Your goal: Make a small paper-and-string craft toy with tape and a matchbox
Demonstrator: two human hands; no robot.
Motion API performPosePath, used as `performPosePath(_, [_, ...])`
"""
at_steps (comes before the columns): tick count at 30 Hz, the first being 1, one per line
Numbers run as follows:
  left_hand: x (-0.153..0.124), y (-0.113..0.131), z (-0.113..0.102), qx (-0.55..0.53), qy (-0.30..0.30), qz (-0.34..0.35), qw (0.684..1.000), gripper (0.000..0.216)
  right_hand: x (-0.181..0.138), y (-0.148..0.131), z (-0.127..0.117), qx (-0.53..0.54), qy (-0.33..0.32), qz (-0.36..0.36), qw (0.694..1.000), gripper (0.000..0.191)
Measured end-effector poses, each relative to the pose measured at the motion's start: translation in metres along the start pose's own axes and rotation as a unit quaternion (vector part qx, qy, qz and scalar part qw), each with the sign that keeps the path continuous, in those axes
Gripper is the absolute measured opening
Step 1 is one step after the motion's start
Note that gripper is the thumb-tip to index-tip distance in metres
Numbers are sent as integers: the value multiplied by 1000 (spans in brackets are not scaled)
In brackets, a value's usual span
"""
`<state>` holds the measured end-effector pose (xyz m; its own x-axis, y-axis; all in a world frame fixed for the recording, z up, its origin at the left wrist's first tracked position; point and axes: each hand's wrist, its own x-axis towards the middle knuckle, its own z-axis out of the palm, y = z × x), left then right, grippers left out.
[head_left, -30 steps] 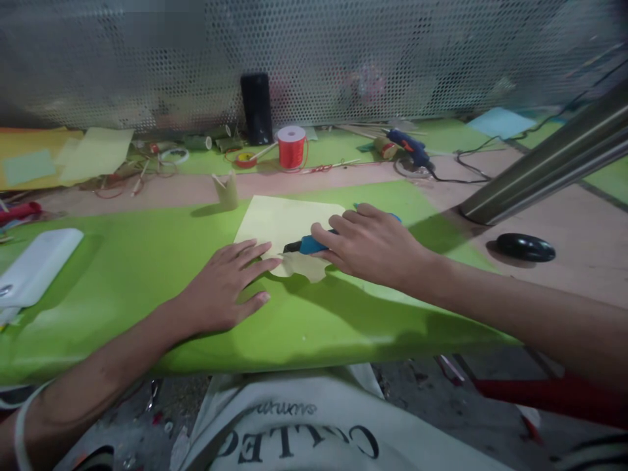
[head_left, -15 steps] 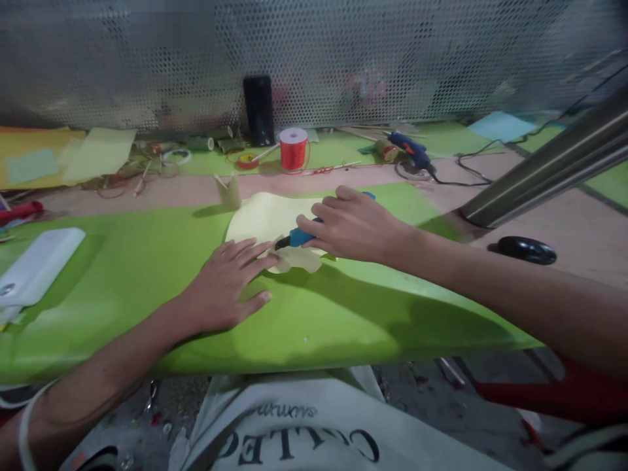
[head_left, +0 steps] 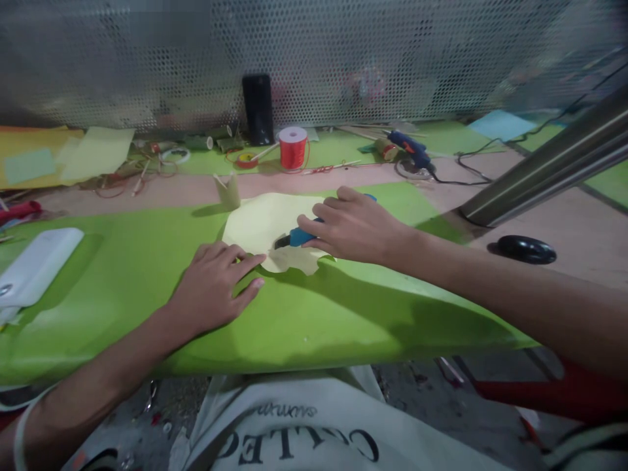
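Observation:
A pale yellow sheet of paper (head_left: 255,226) with a wavy near edge lies on the green table cover (head_left: 122,268). My right hand (head_left: 350,226) is closed around a blue utility knife (head_left: 301,237), its dark tip pointing left and down at the paper. Whether the tip touches the paper I cannot tell. My left hand (head_left: 216,281) rests with fingers spread at the paper's lower left, the index fingertip on its edge and the thumb on the green cover. Just behind the paper stands a small pale tube (head_left: 228,191) with sticks in it.
Toward the back are a red thread spool (head_left: 293,150), a black phone (head_left: 258,110) leaning upright and a blue glue gun (head_left: 409,149) with a cord. A white power bank (head_left: 42,265) lies left. A metal pole (head_left: 549,157) and a black mouse-like object (head_left: 524,250) are right.
My left hand has slid left, uncovering more of the paper, whose near edge now lies differently. My right hand and the knife have hardly moved.

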<state>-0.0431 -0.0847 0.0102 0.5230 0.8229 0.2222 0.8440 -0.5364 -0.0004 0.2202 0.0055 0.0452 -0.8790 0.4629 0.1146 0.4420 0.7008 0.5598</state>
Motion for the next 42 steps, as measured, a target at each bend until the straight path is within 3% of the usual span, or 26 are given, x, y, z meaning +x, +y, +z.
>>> performPosePath(18, [15,19,-5,-95,-166,-33,981,61,-26,10,3,25,-23,21,999,33])
performPosePath(26, [17,20,-5,-77,-147,-12,986,59,-35,10,0,29,-35,30,999,34])
performPosePath(42, [20,11,-4,-56,-143,-34,988,63,-18,11,8,36,-10,21,999,37])
